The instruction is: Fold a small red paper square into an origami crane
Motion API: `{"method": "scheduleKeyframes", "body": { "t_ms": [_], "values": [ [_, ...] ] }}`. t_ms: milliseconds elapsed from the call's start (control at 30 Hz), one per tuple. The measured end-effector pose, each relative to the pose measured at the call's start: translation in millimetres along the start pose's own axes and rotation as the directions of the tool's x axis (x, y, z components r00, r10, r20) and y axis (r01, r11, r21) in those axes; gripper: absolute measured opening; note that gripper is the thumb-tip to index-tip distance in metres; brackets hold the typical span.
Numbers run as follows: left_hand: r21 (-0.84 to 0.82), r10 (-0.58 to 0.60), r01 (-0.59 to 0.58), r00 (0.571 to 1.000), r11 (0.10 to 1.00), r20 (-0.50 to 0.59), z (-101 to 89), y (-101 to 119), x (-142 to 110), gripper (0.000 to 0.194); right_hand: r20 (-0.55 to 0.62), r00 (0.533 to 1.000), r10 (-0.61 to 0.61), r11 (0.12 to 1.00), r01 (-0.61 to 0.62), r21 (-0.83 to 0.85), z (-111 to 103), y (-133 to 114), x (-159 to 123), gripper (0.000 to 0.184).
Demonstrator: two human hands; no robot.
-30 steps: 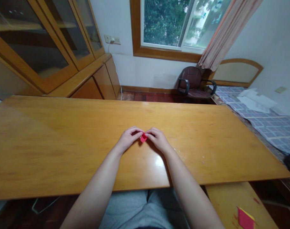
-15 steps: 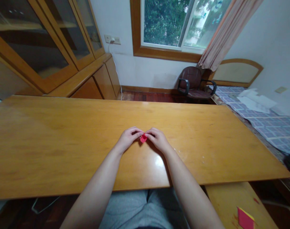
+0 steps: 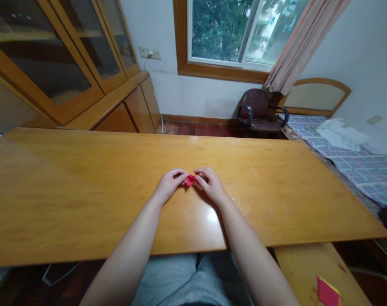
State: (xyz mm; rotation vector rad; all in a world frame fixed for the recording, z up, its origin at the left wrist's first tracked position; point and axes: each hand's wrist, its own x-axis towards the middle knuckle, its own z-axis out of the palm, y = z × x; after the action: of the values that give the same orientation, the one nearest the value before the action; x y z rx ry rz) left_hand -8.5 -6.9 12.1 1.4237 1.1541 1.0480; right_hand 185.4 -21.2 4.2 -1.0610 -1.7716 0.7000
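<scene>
A small folded piece of red paper (image 3: pixel 190 180) sits pinched between both my hands over the middle of a long wooden table (image 3: pixel 69 191). My left hand (image 3: pixel 169 185) has its fingers curled and closed on the paper's left side. My right hand (image 3: pixel 211 185) is closed on the right side, fingertips meeting those of the left. Most of the paper is hidden by my fingers.
A lower wooden bench at bottom right carries a red and yellow paper sheet (image 3: pixel 327 291). Glass-fronted cabinets (image 3: pixel 69 63) stand at the left, a dark armchair (image 3: pixel 258 111) under the window, and a bed with a checked cover (image 3: pixel 355 161) at the right.
Both hands have shifted slightly away from me with the red paper, and the paper now looks flatter between the fingertips.
</scene>
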Motion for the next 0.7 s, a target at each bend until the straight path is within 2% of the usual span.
{"method": "scheduleKeyframes", "body": {
  "t_ms": [100,233,400,700],
  "values": [
    [-0.060,-0.037,0.033,0.998,0.998,-0.054,0.0,-4.6,2.1,0.035,-0.010,1.000,-0.004,1.000,0.004,-0.019,-1.2,-4.6,-1.5,0.019],
    [-0.088,-0.046,0.037,0.994,0.995,-0.099,0.5,-6.6,3.0,0.037,0.078,0.996,-0.030,0.996,0.037,-0.084,-0.5,-9.7,-3.6,0.031],
    [-0.082,-0.076,0.068,0.991,0.994,-0.108,1.5,-6.7,3.5,0.037,0.156,0.983,-0.101,0.972,0.131,-0.193,2.5,-10.1,-3.7,0.022],
    [-0.078,-0.134,0.127,0.987,0.989,-0.093,4.0,-2.8,4.2,0.032,0.094,0.993,-0.071,0.972,0.090,-0.216,2.9,-6.8,-3.8,0.021]
  ]
}}
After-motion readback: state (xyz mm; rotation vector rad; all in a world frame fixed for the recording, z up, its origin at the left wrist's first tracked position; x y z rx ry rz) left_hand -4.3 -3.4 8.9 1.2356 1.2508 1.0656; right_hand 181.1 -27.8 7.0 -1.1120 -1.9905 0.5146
